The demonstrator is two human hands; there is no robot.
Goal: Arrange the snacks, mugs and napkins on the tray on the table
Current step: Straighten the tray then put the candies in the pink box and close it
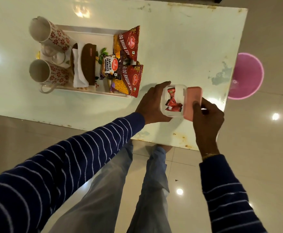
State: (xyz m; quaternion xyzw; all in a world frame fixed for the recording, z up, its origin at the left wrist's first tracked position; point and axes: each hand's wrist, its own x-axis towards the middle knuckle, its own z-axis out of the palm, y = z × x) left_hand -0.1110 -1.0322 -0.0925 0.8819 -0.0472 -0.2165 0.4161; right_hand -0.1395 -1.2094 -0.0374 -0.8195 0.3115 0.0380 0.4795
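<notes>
A white tray (pixel 93 30) on the table holds two floral mugs (pixel 56 37) (pixel 53 75), a brown napkin holder with white napkins (pixel 79 71), a salted peanuts pack (pixel 110 66) and two red aloo bhujia packs (pixel 129 42) (pixel 129 79). To the right of the tray stands a clear plastic box (pixel 172 100) with several red-wrapped candies inside. My left hand (pixel 151 104) grips the box's left side. My right hand (pixel 206 120) holds its pink lid (pixel 192 100), tilted up at the box's right edge.
The white table (pixel 179 47) has worn, stained edges; its near edge runs just below my hands. A pink bucket (pixel 248 76) stands on the tiled floor beyond the table's right edge. My legs are beneath the near edge.
</notes>
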